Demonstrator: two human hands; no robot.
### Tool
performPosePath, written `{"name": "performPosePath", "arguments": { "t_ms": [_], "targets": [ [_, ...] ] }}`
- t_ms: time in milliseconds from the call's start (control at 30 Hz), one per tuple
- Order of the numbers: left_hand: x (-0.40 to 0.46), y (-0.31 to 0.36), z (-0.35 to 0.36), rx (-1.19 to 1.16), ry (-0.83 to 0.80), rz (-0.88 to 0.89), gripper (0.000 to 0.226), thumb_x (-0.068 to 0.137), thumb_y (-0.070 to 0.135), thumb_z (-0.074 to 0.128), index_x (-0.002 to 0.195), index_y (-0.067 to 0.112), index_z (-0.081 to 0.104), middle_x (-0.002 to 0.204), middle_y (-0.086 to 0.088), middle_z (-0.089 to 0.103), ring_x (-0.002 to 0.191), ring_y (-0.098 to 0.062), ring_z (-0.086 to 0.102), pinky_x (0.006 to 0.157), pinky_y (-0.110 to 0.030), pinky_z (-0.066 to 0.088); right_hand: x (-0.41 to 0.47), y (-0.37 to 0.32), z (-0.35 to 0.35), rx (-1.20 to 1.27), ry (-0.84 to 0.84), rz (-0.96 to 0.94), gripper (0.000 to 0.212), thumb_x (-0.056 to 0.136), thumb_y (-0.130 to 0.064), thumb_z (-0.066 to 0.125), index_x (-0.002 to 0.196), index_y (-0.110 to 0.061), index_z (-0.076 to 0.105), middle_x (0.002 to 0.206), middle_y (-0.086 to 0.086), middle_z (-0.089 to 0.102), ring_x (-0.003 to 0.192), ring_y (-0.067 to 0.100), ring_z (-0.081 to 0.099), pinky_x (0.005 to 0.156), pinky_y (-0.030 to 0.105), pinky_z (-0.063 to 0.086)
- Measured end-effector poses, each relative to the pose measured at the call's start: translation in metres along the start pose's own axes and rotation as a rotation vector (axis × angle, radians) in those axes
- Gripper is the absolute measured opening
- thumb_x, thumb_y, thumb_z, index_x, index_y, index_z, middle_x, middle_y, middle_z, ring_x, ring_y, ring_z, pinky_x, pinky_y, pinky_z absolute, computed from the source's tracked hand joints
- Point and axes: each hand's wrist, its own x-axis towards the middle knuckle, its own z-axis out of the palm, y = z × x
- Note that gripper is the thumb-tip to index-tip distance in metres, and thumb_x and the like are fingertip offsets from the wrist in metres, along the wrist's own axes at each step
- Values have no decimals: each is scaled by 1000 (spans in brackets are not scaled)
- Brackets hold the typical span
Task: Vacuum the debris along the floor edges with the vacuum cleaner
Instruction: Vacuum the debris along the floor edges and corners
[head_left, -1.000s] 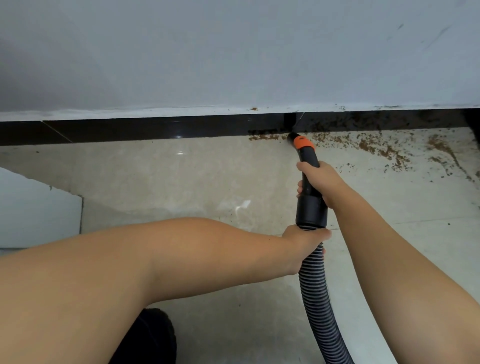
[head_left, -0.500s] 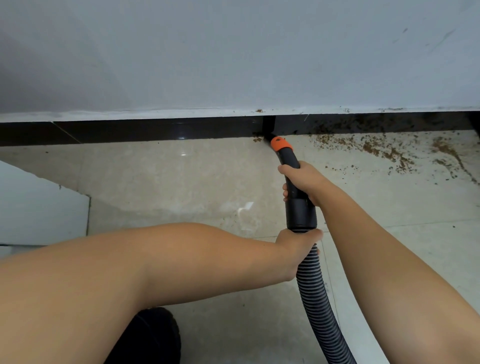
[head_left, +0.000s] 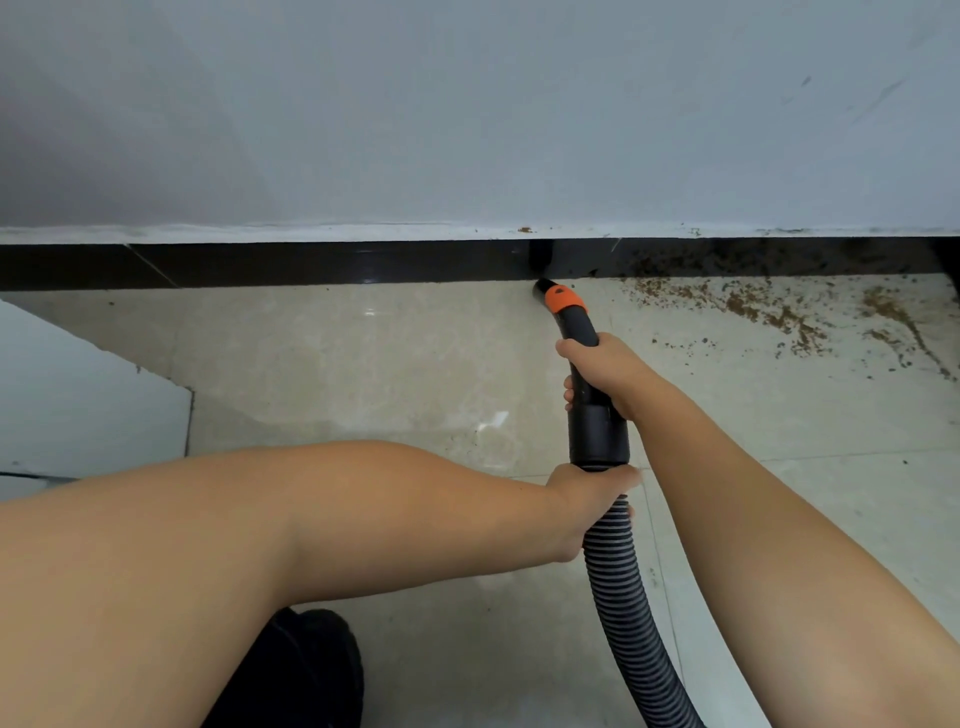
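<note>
**At the black skirting, nozzle down and working the edge**

At the foot of the glossy black skirting board (head_left: 311, 265), the black vacuum nozzle with its orange collar (head_left: 563, 301) touches the pale tiled floor (head_left: 363, 364). This looks like mid-sweep along the edge. Scattered brown crumbly debris (head_left: 769, 312) lies to the nozzle's right along the same skirting, so the next move probably calls for sliding that way, tip kept low. The right hand (head_left: 605, 371) wraps the black tube; the left hand (head_left: 587, 499) grips the ribbed grey-black hose (head_left: 623, 597) below the cuff, forearm crossing in front.
</note>
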Motion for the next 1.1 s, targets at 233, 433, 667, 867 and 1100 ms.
{"name": "performPosePath", "arguments": {
  "t_ms": [233,433,667,867,1100],
  "targets": [
    [11,-9,25,93,-69,31,23,91,25,65,80,10,49,76,-8,58,61,-17,59,63,-27,53,-19,20,-49,87,127,103,23,94,-19,56,109,-6,45,71,13,56,50,21,56,54,32,54],
    [6,-32,69,90,-152,-84,26,86,20,68,106,9,56,79,-5,61,62,-13,60,63,-26,53,-40,56,-95,92,160,187,20,93,-24,59,102,-9,48,70,13,60,51,21,59,59,36,55],
    [9,-41,97,110,-165,-83,27,86,17,67,108,8,54,78,-5,59,60,-13,58,58,-23,51,-49,84,-126,188,283,196,21,93,-20,58,105,-6,47,68,13,58,52,22,57,64,39,55],
    [15,-44,85,88,-83,-60,27,86,16,66,109,7,55,78,-6,59,63,-16,58,74,-31,53,-44,71,-103,165,143,128,21,94,-21,57,107,-8,47,68,12,57,51,20,58,58,35,55],
    [22,-41,97,126,-112,-30,25,86,18,67,105,8,55,78,-6,60,62,-15,59,66,-28,53,-37,78,-124,152,263,167,24,93,-22,57,107,-5,47,64,12,59,51,22,59,60,36,55]
  ]
}}
